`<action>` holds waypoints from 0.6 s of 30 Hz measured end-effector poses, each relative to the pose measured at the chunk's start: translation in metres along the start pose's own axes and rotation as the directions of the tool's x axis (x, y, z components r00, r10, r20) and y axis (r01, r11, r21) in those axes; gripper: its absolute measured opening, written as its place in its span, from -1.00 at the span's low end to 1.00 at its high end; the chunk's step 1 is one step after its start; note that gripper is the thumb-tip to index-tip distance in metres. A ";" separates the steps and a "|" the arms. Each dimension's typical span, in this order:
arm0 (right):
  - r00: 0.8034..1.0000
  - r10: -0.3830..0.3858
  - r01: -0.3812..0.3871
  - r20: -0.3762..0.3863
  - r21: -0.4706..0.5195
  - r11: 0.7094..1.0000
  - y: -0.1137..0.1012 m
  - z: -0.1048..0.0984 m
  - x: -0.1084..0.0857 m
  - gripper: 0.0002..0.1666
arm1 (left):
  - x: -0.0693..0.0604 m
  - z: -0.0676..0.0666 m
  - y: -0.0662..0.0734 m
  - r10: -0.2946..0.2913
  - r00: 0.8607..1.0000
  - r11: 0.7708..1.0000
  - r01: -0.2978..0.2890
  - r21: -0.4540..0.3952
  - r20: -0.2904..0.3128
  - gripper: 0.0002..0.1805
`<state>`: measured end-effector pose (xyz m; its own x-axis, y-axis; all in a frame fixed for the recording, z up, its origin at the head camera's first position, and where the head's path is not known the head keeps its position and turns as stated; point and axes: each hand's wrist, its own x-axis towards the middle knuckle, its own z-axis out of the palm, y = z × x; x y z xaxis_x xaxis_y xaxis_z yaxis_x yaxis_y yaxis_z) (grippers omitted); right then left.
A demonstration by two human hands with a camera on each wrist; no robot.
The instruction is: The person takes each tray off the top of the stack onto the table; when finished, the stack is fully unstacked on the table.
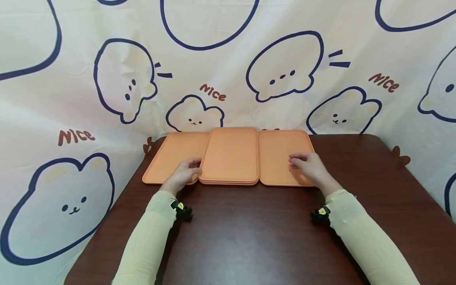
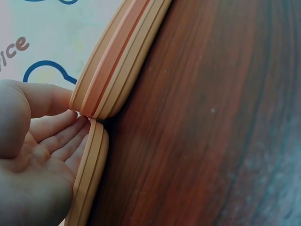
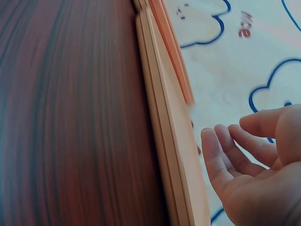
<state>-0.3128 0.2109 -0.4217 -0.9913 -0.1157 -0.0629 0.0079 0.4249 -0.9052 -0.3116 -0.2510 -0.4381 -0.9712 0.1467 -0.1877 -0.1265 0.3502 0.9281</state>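
Observation:
Three flat orange rectangular trays or stacks lie side by side: a left tray [image 1: 178,152], a middle tray stack [image 1: 231,155] and a right tray [image 1: 276,154]. The middle stack shows several layered rims [image 2: 115,59]. My left hand [image 1: 183,172] is at this stack's left edge, over the left tray's right side. Its thumb and fingertips reach the stack's near-left corner; the fingers are fairly straight, and the tips are partly hidden. Above the right tray my right hand [image 1: 310,166] hovers with loosely bent fingers [image 3: 214,146]. Nothing is between them.
The trays lie along the back of a dark brown wooden table [image 1: 242,229]. Behind and beside it hangs a pale cloth [image 1: 228,71] printed with cartoon bears. Both wrists carry small black devices.

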 end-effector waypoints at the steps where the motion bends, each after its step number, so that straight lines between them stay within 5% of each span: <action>1: 1.000 -0.004 0.004 0.014 0.004 1.000 -0.002 0.005 0.002 -0.48 | 0.000 0.000 0.000 0.002 1.000 1.000 -0.002 0.003 0.001 -0.30; 11: 0.998 0.012 -0.018 0.063 0.095 0.995 -0.023 0.058 0.018 -0.51 | 0.000 0.001 0.000 -0.011 1.000 1.000 0.011 0.010 -0.014 -0.32; 18: 0.996 0.063 -0.066 0.066 0.038 0.997 -0.031 0.084 0.026 -0.52 | 0.002 0.001 0.000 -0.020 1.000 1.000 0.020 -0.005 -0.016 -0.34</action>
<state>-0.3281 0.1195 -0.4308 -0.9780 -0.1474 -0.1474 0.0779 0.3974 -0.9143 -0.3129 -0.2498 -0.4392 -0.9716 0.1248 -0.2013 -0.1471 0.3482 0.9258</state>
